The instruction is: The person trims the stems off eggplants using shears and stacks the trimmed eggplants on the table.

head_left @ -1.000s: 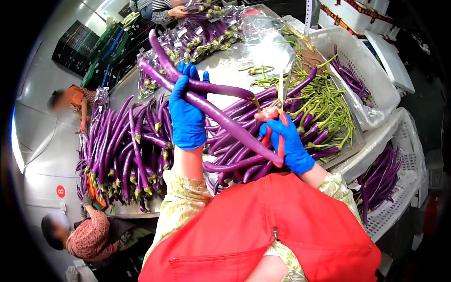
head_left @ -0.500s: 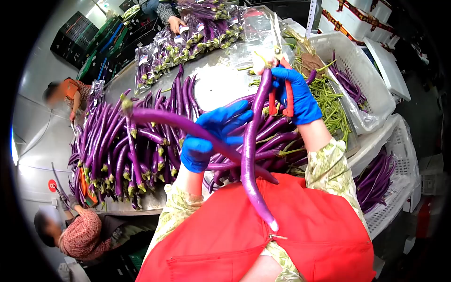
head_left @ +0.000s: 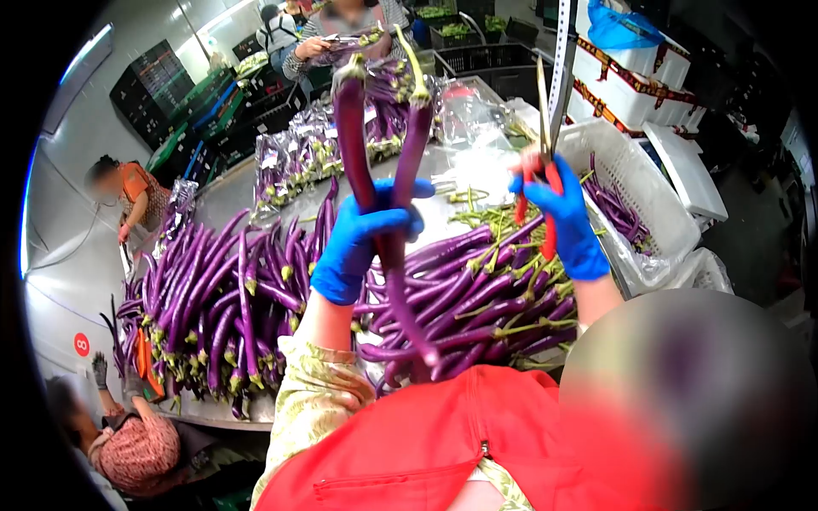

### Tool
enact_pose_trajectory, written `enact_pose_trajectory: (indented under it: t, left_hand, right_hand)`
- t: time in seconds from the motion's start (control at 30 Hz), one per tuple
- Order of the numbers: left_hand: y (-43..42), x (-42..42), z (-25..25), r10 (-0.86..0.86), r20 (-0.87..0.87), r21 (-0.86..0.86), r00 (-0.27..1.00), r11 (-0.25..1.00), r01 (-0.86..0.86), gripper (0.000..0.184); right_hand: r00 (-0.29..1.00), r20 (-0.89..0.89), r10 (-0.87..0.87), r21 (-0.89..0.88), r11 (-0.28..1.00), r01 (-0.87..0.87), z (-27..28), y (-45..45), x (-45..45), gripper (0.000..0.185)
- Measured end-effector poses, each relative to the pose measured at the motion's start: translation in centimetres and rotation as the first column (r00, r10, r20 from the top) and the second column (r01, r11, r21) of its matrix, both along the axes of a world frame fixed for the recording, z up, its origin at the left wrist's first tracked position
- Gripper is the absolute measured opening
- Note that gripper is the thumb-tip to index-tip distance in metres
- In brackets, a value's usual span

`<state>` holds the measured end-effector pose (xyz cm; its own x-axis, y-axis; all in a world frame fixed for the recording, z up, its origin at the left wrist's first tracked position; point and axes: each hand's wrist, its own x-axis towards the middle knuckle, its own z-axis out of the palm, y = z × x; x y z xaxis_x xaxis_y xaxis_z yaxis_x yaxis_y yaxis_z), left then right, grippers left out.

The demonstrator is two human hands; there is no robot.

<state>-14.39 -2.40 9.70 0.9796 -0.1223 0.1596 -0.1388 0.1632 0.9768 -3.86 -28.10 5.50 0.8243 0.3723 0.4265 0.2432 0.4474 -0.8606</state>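
Observation:
My left hand [head_left: 358, 243], in a blue glove, is closed around two long purple eggplants held up above the table. The left eggplant [head_left: 351, 128] has a short stem end; the right eggplant [head_left: 412, 149] carries a long green stem. My right hand [head_left: 567, 226], also gloved in blue, grips red-handled scissors [head_left: 545, 119] with the blades pointing up, apart from both eggplants. Below and between my hands lies a heap of eggplants [head_left: 452, 298], many with green stems toward the right. Cut green stems [head_left: 486, 219] lie behind that heap.
Another eggplant pile [head_left: 213, 298] covers the table's left side. Bagged eggplants [head_left: 294, 162] lie at the back, where a person handles a bag. Two people work at the left. A white crate [head_left: 673, 230] with eggplants stands at right, near white foam boxes [head_left: 626, 89].
Both eggplants are now together in my left hand, raised with stem ends up. My right hand has let go of its eggplant and moved right with the scissors. The view has tilted up.

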Motion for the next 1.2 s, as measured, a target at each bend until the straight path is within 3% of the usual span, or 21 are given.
enact_pose_trajectory:
  t: [0.07, 0.1, 0.13, 0.2, 0.27, 0.4, 0.57, 0.67, 0.7, 0.77, 0.8, 0.83, 0.87, 0.93, 1.0, 1.07, 1.13, 1.17, 1.2]
  left_hand:
    - [1.4, 0.0, 0.3, -0.02, -0.013, 0.079, 1.0, 0.997, 0.021, 0.055]
    - [1.6, -0.4, 0.8, -0.056, -0.051, 0.114, 0.997, 0.992, 0.061, 0.055]
    - [1.5, -0.7, 1.0, -0.096, -0.097, 0.147, 0.991, 0.983, 0.11, 0.055]
    - [1.6, -1.0, 0.4, -0.213, -0.24, 0.023, 0.947, 0.974, 0.225, 0.056]
    - [1.6, -1.3, -0.4, -0.265, -0.312, -0.035, 0.912, 0.963, 0.268, 0.058]
    - [1.3, -2.1, -1.4, -0.334, -0.385, -0.18, 0.86, 0.942, 0.285, 0.057]
    - [1.3, -2.5, -1.9, -0.339, -0.43, -0.18, 0.837, 0.941, 0.288, 0.056]
    - [1.6, -2.4, -2.4, -0.387, -0.439, -0.221, 0.811, 0.921, 0.32, 0.057]
    - [2.3, -2.5, -3.4, -0.333, -0.451, -0.187, 0.828, 0.943, 0.277, 0.053]
    - [2.1, -3.6, -2.9, -0.161, -0.359, -0.094, 0.919, 0.986, 0.136, 0.05]
    - [2.7, -4.0, -2.6, -0.128, -0.284, -0.147, 0.95, 0.985, 0.089, 0.049]
    - [4.0, -3.8, -3.2, -0.037, -0.09, -0.188, 0.995, 0.982, 0.02, 0.049]
    - [5.0, -4.2, -2.6, 0.183, 0.013, -0.244, 0.983, 0.954, -0.174, 0.048]
    - [8.5, -4.7, -2.1, 0.539, 0.201, -0.515, 0.818, 0.769, -0.38, 0.05]
    - [14.4, -5.1, -2.8, 0.705, 0.156, -0.718, 0.692, 0.562, -0.41, 0.051]
    - [19.3, -6.0, -2.0, 0.883, 0.123, -0.853, 0.453, 0.327, -0.406, 0.045]
    - [27.2, -6.9, -1.7, 0.955, 0.133, -0.914, 0.265, 0.222, -0.339, 0.034]
    - [29.1, -8.5, -1.1, 0.967, 0.089, -0.76, 0.237, 0.22, -0.612, 0.04]
    - [28.9, -10.3, 1.2, 0.934, -0.105, -0.636, 0.341, 0.201, -0.745, 0.063]
  right_hand:
    - [0.997, -0.057, 0.059, -0.257, 0.964, -0.072, -2.2, -2.0, -0.4, 0.047]
    - [0.986, -0.124, 0.108, -0.287, 0.948, -0.14, -2.2, -2.3, -1.5, 0.048]
    - [0.969, -0.199, 0.147, -0.309, 0.929, -0.204, -2.1, -2.6, -2.5, 0.048]
    - [0.927, -0.256, 0.274, -0.264, 0.903, -0.339, -2.7, -3.1, -2.7, 0.049]
    - [0.904, -0.231, 0.359, -0.233, 0.882, -0.41, -2.7, -3.1, -2.9, 0.048]
    - [0.878, -0.223, 0.423, -0.216, 0.857, -0.468, -2.3, -2.5, -3.3, 0.051]
    - [0.887, -0.164, 0.433, -0.19, 0.868, -0.459, -2.5, -1.4, -3.3, 0.045]
    - [0.949, -0.187, 0.252, -0.32, 0.898, -0.302, -3.5, -1.6, -3.2, 0.048]
    - [0.982, -0.152, 0.109, -0.396, 0.904, -0.161, -3.8, -1.5, -3.6, 0.051]
    - [0.982, -0.169, 0.08, -0.364, 0.921, -0.138, -4.4, -1.1, -3.6, 0.044]
    - [0.974, -0.202, 0.102, -0.307, 0.938, -0.162, -4.7, -1.1, -3.3, 0.041]
    - [0.963, -0.238, 0.128, -0.249, 0.95, -0.188, -4.9, -1.1, -3.4, 0.037]
    - [0.951, -0.267, 0.155, -0.202, 0.956, -0.213, -5.5, -1.4, -3.6, 0.034]
    - [0.95, -0.275, 0.146, -0.108, 0.977, -0.182, -5.0, -0.7, -4.6, 0.026]
    - [0.935, -0.298, 0.191, -0.061, 0.974, -0.219, -6.3, -1.2, -3.8, 0.027]
    - [0.936, -0.286, 0.207, -0.031, 0.974, -0.225, -6.7, -0.7, -4.1, 0.028]
    - [0.936, -0.316, 0.155, -0.107, 0.975, -0.197, -6.4, -0.5, -4.4, 0.028]
    - [0.94, -0.301, 0.164, -0.101, 0.974, -0.202, -6.5, -0.3, -4.3, 0.028]
    - [0.943, -0.286, 0.172, -0.095, 0.974, -0.207, -6.6, -0.2, -4.2, 0.029]
